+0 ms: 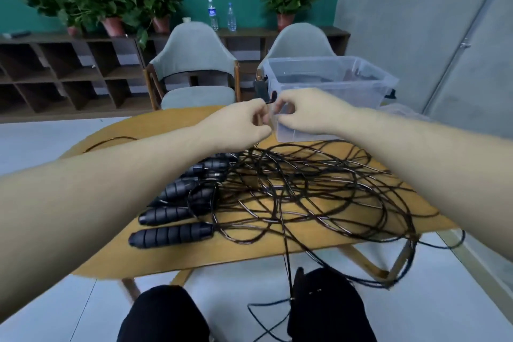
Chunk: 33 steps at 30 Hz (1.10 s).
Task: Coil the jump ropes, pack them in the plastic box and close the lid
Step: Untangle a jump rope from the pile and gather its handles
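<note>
Hands (270, 116) pinch thin black cord (273, 97) — glossy tangle (305, 189) below.

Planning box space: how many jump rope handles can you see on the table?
About 6 handles, stacked in a row on the table's left side under the left arm; farther ones overlap, so more may be hidden.

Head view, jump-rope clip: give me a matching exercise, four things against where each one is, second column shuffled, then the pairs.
Things:
1. plastic box
2. handles
3. cords
4. water bottles

Places:
A. tangled across the table's middle and right, trailing off its edge
B. on the shelf by the green wall
C. far right part of the table, lid off
D. lined up on the table's left, below the left forearm

Pairs: 1-C, 2-D, 3-A, 4-B
</note>
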Each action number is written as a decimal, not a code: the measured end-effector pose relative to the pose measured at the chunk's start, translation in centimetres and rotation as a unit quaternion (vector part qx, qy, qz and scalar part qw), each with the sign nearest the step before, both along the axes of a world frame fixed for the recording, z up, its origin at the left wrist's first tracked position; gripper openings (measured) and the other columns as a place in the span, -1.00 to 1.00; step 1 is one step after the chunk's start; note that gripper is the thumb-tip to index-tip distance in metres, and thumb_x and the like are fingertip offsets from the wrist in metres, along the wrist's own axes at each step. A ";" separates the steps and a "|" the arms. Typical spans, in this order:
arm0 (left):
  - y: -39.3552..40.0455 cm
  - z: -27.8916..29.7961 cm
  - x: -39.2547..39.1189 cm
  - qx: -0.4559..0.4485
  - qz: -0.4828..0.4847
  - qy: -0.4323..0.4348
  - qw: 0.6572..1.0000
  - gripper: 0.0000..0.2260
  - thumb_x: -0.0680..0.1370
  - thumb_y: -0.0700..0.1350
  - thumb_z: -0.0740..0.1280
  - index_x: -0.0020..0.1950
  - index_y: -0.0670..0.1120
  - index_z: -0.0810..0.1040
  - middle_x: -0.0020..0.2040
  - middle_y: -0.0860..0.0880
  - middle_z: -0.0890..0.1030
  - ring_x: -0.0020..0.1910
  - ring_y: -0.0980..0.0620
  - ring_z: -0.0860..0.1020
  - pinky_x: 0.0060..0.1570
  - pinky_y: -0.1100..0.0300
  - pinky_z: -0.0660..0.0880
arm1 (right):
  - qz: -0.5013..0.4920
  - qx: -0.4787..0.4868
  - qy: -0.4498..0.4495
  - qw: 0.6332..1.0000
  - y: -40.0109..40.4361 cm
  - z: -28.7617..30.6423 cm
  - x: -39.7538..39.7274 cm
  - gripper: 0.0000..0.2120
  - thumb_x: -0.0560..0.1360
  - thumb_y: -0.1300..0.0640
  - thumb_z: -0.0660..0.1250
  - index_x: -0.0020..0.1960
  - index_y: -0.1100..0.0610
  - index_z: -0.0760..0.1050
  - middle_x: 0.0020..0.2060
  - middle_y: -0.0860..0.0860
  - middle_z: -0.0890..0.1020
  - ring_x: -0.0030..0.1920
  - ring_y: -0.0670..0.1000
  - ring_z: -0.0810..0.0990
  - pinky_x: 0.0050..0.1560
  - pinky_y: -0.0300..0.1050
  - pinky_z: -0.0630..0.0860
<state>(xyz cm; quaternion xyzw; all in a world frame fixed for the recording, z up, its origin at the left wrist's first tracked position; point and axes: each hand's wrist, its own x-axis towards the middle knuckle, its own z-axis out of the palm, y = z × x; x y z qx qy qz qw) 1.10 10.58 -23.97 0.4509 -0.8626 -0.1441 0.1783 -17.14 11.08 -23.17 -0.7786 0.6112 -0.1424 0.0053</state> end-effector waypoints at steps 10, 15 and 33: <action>8.9 -4.7 3.8 0.043 0.000 -0.032 0.999 -0.86 0.57 -0.02 0.32 0.01 -0.04 0.42 -0.16 0.01 0.56 -0.23 0.02 0.47 -0.22 0.09 0.43 | 0.074 0.022 -0.051 0.996 9.9 -4.8 2.2 -0.91 0.54 0.04 0.32 0.03 -0.11 0.50 -0.15 -0.15 0.61 -0.16 -0.12 0.57 -0.20 -0.18 0.46; 10.7 -8.7 4.3 0.095 -0.012 -0.095 0.991 -0.88 0.56 -0.03 0.33 -0.14 0.03 0.43 -0.20 0.05 0.54 -0.20 0.02 0.48 -0.22 0.13 0.40 | 0.154 0.121 0.045 0.980 12.8 -7.6 2.7 -0.84 0.57 0.01 0.29 0.13 -0.16 0.50 -0.08 -0.20 0.63 -0.18 -0.18 0.54 -0.13 -0.27 0.41; 11.2 -18.7 1.4 0.320 -0.100 -0.328 0.883 -0.53 0.60 0.15 0.32 0.43 0.02 0.30 0.25 -0.08 0.57 0.03 -0.08 0.60 0.06 0.05 0.56 | 0.200 0.301 0.429 0.828 15.0 -17.3 1.8 -0.57 0.61 0.11 0.19 0.48 -0.04 0.33 0.17 0.05 0.59 0.11 0.15 0.58 -0.01 0.00 0.57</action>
